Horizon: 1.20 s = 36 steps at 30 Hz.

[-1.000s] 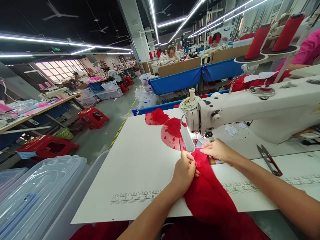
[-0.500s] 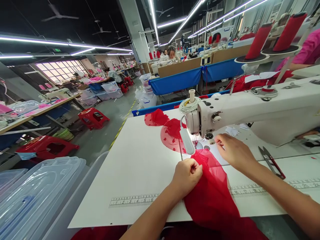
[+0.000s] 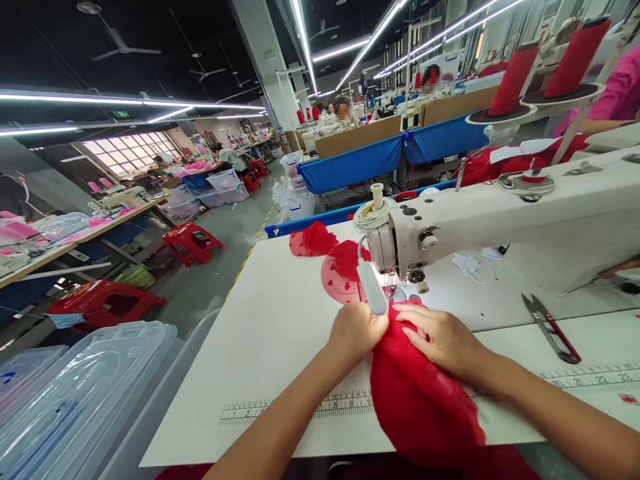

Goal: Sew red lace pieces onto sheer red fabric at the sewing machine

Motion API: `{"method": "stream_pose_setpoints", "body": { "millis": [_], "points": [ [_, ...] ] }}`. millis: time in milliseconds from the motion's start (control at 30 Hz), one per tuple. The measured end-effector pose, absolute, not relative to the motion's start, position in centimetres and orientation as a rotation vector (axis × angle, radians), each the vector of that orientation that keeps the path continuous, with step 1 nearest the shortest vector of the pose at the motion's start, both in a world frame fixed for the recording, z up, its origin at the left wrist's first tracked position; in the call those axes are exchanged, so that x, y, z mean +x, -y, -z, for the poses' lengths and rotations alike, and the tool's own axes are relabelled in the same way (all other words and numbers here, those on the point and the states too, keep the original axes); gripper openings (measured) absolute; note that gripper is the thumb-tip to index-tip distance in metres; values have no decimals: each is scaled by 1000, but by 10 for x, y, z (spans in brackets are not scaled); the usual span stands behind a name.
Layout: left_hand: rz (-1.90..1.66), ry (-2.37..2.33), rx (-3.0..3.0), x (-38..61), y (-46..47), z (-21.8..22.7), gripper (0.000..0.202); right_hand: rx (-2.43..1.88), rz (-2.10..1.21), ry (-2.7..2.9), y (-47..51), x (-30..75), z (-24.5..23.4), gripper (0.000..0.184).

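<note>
A sheet of sheer red fabric runs from the needle area down over the table's front edge, folded and bunched at its upper end. My left hand is closed on its left edge, just below the small lamp. From the right, my right hand grips the folded fabric between thumb and fingers, close to my left hand. The white sewing machine stands over the fabric; its needle and presser foot are partly hidden behind the lamp. More red mesh pieces lie behind and left of the needle.
Thread snips lie at right, above a ruler scale printed on the white table. Red thread cones stand behind the machine. Lidded clear plastic boxes sit left of the table, with red stools beyond.
My right hand has come left and down from beside the machine head onto the fabric. My left hand has shifted slightly up and left. The fabric's upper part is now folded over.
</note>
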<state>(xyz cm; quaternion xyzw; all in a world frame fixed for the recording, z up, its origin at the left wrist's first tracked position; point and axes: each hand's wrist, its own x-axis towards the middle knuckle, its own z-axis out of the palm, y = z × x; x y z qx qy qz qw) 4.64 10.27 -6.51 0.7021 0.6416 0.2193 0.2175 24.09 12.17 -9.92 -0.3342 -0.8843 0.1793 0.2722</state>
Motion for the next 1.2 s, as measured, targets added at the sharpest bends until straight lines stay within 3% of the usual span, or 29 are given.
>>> {"method": "stream_pose_setpoints", "body": {
  "millis": [67, 233, 367, 500, 733, 900, 1200],
  "points": [
    [-602, -1876, 1998, 38, -116, 64, 40, -876, -431, 2424, -122, 241, 98, 32],
    [-653, -1802, 2250, 39, -119, 59, 8, -880, -362, 2452, -126, 243, 103, 32],
    [-563, -1372, 2573, 48, -102, 71, 24, -854, -411, 2438, -130, 245, 106, 32],
    [-498, -1341, 2883, 42, -100, 89, 38, -803, -343, 2456, -133, 247, 107, 35],
    [-502, -1423, 2862, 38, -101, 83, 14, -773, -261, 2464, -136, 250, 103, 39],
    [-539, -1422, 3092, 41, -93, 89, 32, -758, -210, 2452, -136, 250, 103, 40],
    [-458, -1502, 3197, 41, -92, 94, 30, -812, -225, 2406, -135, 249, 105, 45]
  ]
}}
